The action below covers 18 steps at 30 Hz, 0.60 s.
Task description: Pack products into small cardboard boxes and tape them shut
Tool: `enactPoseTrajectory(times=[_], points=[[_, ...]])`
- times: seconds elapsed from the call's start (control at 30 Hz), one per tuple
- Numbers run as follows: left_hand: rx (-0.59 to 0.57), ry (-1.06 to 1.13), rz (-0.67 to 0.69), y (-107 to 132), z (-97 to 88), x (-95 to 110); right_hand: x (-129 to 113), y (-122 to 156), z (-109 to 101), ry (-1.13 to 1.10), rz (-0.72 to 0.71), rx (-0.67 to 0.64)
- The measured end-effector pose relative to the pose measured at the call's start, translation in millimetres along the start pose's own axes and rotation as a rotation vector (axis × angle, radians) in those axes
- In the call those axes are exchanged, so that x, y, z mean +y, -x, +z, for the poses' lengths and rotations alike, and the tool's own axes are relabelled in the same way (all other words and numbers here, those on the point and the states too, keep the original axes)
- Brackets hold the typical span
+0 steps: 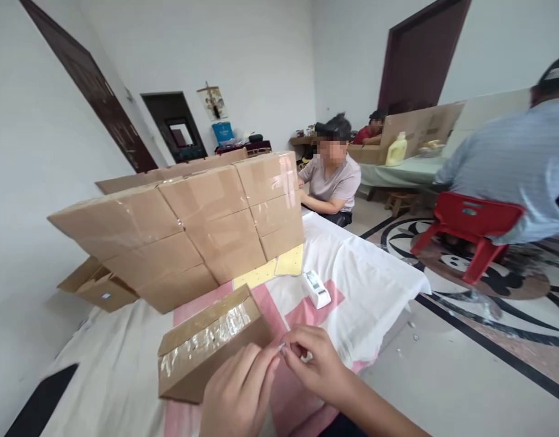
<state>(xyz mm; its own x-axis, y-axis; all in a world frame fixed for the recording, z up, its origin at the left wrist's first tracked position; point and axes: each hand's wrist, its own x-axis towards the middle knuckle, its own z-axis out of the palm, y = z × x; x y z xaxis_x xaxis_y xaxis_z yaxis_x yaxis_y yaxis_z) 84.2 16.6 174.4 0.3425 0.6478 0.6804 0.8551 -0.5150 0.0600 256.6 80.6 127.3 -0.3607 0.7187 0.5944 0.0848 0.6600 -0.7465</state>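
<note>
My left hand (240,382) and my right hand (318,361) meet over the front of the table, fingertips together in a pinch. Between them is a small white piece (281,346), too small to name. More white shows under the curled fingers of my right hand. Left of my hands lies a cardboard box (206,340), with clear plastic film or tape shining along its side. Beyond my right hand, a white handheld device (316,290) with a small screen rests on the cloth.
Stacked cardboard boxes (188,224) wall off the table's far side, with yellow sheets (289,261) at their foot. An opened carton (106,290) stands at left. Across the corner sits a person (331,182). At right, another person (511,158) occupies a red chair (477,215).
</note>
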Motion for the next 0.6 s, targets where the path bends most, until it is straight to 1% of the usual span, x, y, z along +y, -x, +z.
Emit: enactPoseTrajectory(times=[0.1, 0.2, 0.3, 0.37, 0.4, 0.47, 0.53, 0.6], points=[[-0.008, 0.019, 0.016, -0.2, 7.6, -0.2, 1.1, 3.5, -9.0, -0.008, -0.019, -0.003], [-0.033, 0.017, 0.014, -0.6, 14.6, -3.1, 6.1, 4.0, -12.5, -0.03, 0.005, 0.0], [-0.045, -0.084, -0.008, 1.2, 20.8, -16.9, 15.4, 2.3, -14.1, -0.036, 0.03, 0.016], [-0.062, -0.246, -0.082, 5.7, 23.3, -36.3, 24.4, 1.5, -15.3, -0.046, 0.058, 0.023], [-0.093, -0.333, -0.133, 9.3, 24.0, -48.9, 29.8, 1.5, -15.8, -0.055, 0.08, 0.026], [-0.207, -0.446, -0.221, 18.8, 24.5, -77.2, 42.2, 2.1, -16.4, -0.073, 0.126, 0.031], [-0.34, -0.447, -0.242, 29.6, 23.6, -105.8, 56.0, 3.6, -16.2, -0.079, 0.168, 0.043], [-0.41, -0.405, -0.202, 39.2, 21.0, -130.2, 69.3, 5.6, -15.7, -0.08, 0.2, 0.049]])
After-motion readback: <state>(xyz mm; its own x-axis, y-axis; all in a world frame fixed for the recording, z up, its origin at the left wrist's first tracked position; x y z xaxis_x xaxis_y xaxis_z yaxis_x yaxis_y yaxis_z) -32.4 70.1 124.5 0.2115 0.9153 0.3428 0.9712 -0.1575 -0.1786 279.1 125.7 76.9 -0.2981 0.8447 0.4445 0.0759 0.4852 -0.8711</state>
